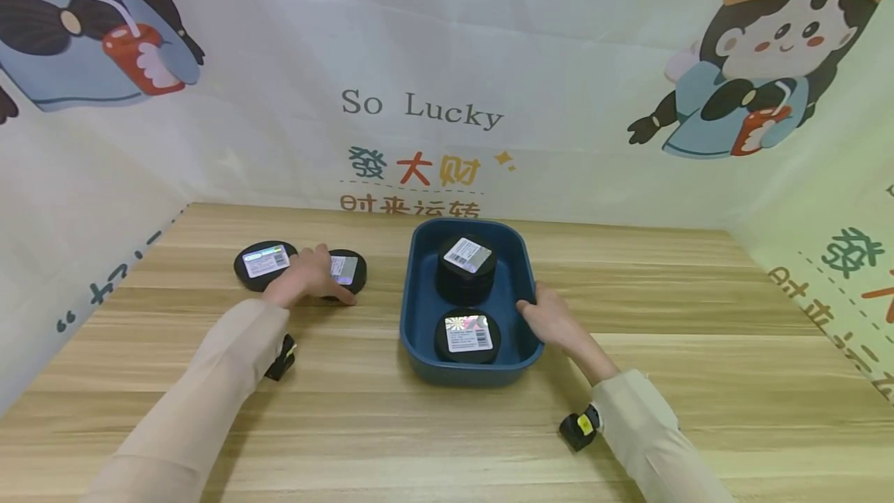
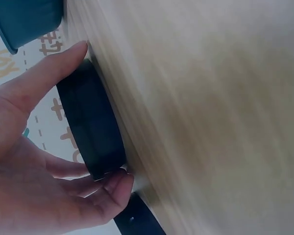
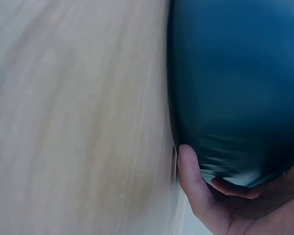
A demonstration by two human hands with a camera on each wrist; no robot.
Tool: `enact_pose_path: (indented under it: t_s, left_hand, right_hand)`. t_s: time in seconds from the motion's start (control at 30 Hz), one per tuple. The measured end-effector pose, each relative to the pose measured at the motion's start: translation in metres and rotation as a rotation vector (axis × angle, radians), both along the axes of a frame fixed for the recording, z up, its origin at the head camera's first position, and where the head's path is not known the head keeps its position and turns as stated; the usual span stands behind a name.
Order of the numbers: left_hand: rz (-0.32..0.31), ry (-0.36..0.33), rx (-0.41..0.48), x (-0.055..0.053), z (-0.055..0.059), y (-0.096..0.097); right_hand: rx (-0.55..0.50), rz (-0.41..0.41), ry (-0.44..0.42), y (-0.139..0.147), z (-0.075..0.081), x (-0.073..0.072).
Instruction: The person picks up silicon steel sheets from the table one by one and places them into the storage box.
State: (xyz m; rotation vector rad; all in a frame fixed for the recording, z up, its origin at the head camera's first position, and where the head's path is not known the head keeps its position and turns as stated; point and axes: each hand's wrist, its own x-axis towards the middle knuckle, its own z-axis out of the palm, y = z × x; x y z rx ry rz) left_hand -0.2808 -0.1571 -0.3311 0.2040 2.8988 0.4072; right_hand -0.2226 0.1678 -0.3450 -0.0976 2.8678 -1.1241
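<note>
The head view is bright and mostly crisp; a yellow-green tint washes the cloth backdrop (image 1: 803, 212) at right of frame. A soft shadow falls on the wooden bench (image 1: 663, 293) beside the left sleeve (image 1: 188, 394), lower left. The holographic label (image 1: 468, 334) near the centre throws coloured glare. Both wrist views are dimmer, the bench grain smeared, and the blue tub (image 3: 235, 73) looks soft in the right one.
</note>
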Motion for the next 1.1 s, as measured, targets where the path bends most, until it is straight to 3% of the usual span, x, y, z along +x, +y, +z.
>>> enact_pose_path:
  t_s: [0.17, 0.5, 0.87, 1.1]
  left_hand:
    - [-0.04, 0.02, -0.06, -0.004, 0.001, -0.001]
    - [-0.035, 0.016, -0.041, -0.007, 0.0, -0.004]
    - [0.014, 0.012, 0.15, 0.0, -0.002, -0.012]
    - [0.049, 0.071, 0.162, 0.002, -0.005, -0.016]
  right_hand:
    - [-0.01, 0.0, -0.011, -0.001, 0.001, 0.0]
    - [-0.02, 0.002, -0.002, 0.0, 0.001, 0.0]
    - [-0.002, 0.007, 0.005, 0.0, 0.001, 0.001]
    - [-0.006, 0.007, -0.001, -0.001, 0.002, 0.002]
